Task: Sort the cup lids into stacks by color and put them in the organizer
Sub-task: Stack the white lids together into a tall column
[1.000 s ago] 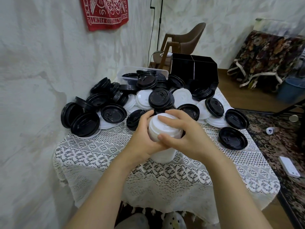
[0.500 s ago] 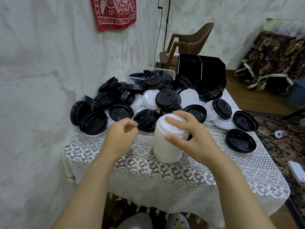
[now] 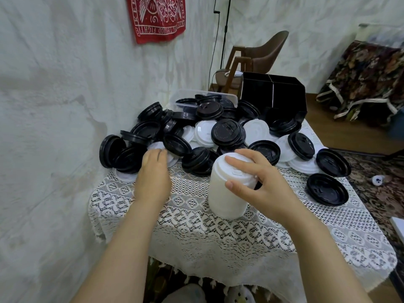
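A tall stack of white lids (image 3: 227, 197) stands on the lace tablecloth (image 3: 218, 237) in front of me. My right hand (image 3: 262, 182) grips the top of the stack, thumb on the near side and fingers over the top lid. My left hand (image 3: 153, 173) reaches left into the pile, its fingertips touching a white lid (image 3: 153, 146) that lies partly under black lids. A heap of black and white lids (image 3: 228, 132) covers the far half of the table. The black organizer (image 3: 273, 92) stands at the back right.
A clear plastic tub (image 3: 181, 98) with black lids in it sits behind the heap by the wall. Two black lids (image 3: 326, 189) lie apart at the table's right edge. A brown chair (image 3: 262, 53) stands beyond the table.
My left hand has let go of the white stack and moved left into the pile, onto a white lid. My right hand stays on the stack's top.
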